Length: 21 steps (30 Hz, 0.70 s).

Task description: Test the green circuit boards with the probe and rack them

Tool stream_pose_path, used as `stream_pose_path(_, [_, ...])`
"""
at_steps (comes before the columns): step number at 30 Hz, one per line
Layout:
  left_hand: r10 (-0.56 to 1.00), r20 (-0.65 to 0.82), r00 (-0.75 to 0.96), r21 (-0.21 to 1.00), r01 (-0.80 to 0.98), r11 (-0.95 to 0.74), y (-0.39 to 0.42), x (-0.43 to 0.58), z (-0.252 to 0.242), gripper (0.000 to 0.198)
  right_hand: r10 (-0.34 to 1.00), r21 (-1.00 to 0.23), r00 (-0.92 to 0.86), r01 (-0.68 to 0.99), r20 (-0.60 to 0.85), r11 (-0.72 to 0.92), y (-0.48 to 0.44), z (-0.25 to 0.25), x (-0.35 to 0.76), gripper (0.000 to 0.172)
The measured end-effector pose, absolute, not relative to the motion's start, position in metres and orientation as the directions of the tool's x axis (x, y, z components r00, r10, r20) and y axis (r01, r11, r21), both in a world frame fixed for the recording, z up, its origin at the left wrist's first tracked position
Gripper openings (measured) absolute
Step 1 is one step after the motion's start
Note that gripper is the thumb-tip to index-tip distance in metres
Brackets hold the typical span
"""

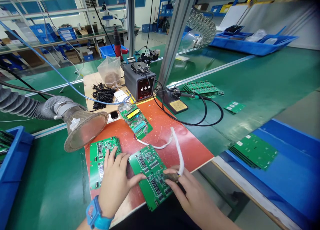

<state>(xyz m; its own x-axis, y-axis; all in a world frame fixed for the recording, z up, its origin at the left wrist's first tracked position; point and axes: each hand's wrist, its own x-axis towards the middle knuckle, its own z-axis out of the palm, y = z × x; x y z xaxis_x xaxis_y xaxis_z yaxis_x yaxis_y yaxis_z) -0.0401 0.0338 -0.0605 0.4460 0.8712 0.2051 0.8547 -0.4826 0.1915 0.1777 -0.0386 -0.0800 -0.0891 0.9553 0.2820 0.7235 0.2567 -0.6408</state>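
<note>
"Where does the circuit board (148, 166) sit on your feed?"

"I have it at the near edge of the red mat (190, 146), which lies on the green bench (57, 186). Its closest corner juts past that edge; whether the board is flat or a little tilted, I can't tell from here."

"And the grip?"

"I see the right hand (191, 190) with thumb and fingers pinched together on a dark plug (172, 176), over the board's right side. I can't make out whether the plug's tip touches. The left hand (115, 180) has its fingers apart: its thumb lies over the board's left edge, its fingertips over a stack of boards (95, 168) by the mat's left edge. I don't see it clamped on anything."

"I'd judge the board light and stiff. Slippery?"

"Somewhat, I'd guess; a sideways push could slide it. The number displays (156, 186) and tiny parts look fragile, so I'd press on none of them and take hold by the bare green margins, thumb and fingers on opposite edges."

"The plug?"

"Light and firm, I reckon, on a soft white cable (180, 153) that runs back toward a small board with a lit yellow screen (136, 120) near the mat's far edge. I'd grip the plug's body and never tug the cable."
</note>
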Motion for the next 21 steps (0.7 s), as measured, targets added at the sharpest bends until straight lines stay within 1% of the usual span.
stream_pose_path(6, [0.872, 0.207, 0.444, 0.208, 0.85, -0.483, 0.0337, -0.0398, -0.0598, 0.065, 0.963, -0.653, -0.083, 0.72, 0.256, 0.235, -0.0379, -0.0778, 0.1779, 0.016])
stream_pose_path(21, [0.873, 0.203, 0.443, 0.204, 0.853, -0.48, 0.0332, -0.0394, -0.0601, 0.065, 0.956, -0.633, -0.089, 0.732, 0.278, 0.252, -0.0376, -0.0782, 0.1782, 0.017])
